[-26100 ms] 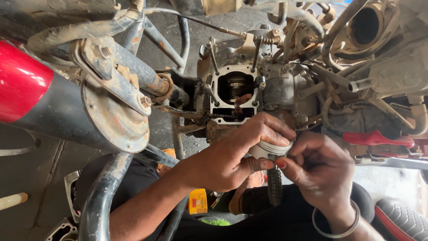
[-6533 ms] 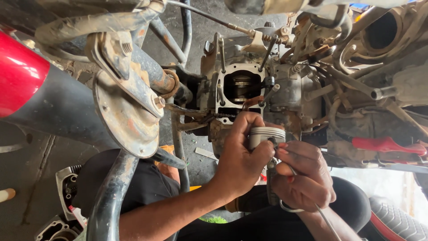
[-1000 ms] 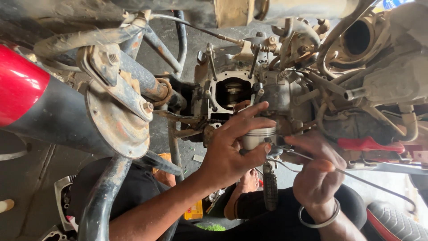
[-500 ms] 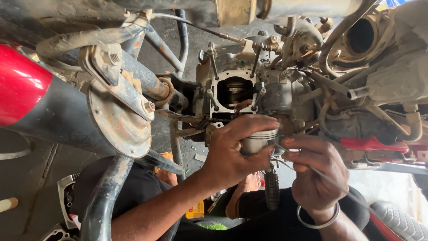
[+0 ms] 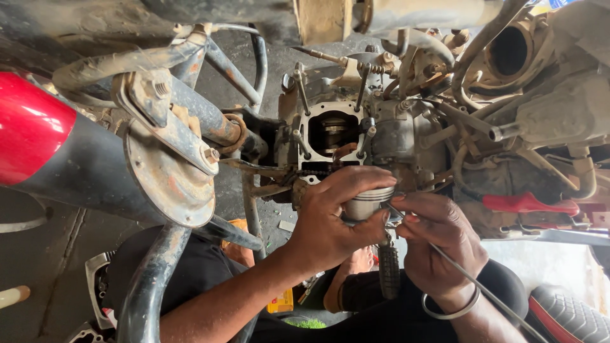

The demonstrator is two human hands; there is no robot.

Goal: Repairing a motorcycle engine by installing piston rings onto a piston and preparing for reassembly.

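Looking down from the head view: left hand (image 5: 333,219) is wrapped around a metal piston (image 5: 366,203), fingers closed over its top and side, just below the open engine block (image 5: 333,133). Right hand (image 5: 438,241) is pinched shut at the piston's edge, thin wire (image 5: 476,286) trailing past it; what the fingertips grip, I cannot tell. Piston looks rigid, fairly light, probably oily and slippery: best gripped around the skirt, clear of the ring grooves.
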